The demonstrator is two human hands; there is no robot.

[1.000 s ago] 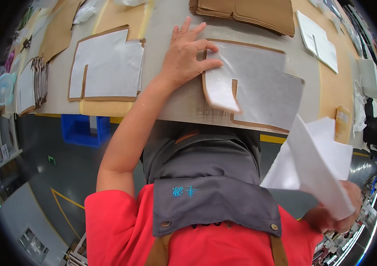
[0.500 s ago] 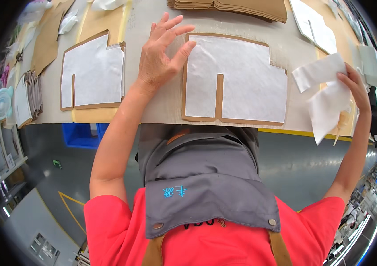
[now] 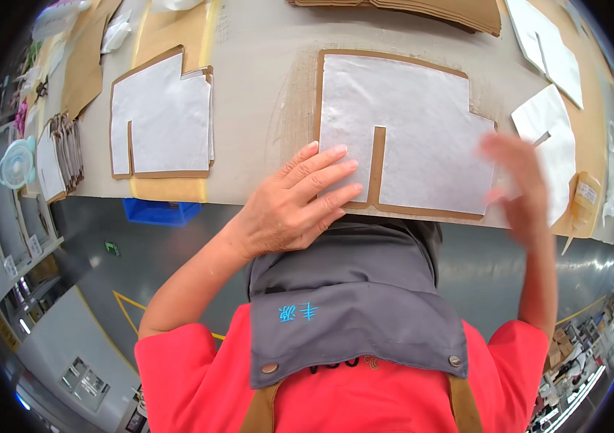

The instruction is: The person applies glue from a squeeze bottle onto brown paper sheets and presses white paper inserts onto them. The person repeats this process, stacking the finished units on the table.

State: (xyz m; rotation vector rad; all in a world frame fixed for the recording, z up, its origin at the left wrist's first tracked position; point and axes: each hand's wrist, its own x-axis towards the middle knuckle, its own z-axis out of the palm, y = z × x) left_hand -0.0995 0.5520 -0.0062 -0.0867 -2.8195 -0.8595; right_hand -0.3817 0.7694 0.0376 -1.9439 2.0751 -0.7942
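Note:
In front of me lies a brown cardboard piece faced with a white sheet (image 3: 422, 130); it has a slot from its near edge and a stepped far right corner. My left hand (image 3: 305, 189) rests on its near left corner, fingers stretched out and lightly spread, holding nothing. At the right edge of the piece my right hand (image 3: 520, 177) is smeared by motion, so its finger pose is unclear. Just beyond that hand a loose white slotted sheet (image 3: 552, 119) lies on the table, partly covered by the hand.
Further left lies a similar white-faced piece (image 3: 163, 123), beside a row of upright pieces (image 3: 62, 155). Stacked brown cardboard (image 3: 430, 9) is at the far edge. On the right are another white sheet (image 3: 552, 54) and a yellowish glue bottle (image 3: 582, 198). A blue bin (image 3: 159, 211) stands below.
My right hand has let go of the white sheet, which now lies on the table, and moved left to the piece's edge. My left hand has come nearer, from the far left corner to the near one.

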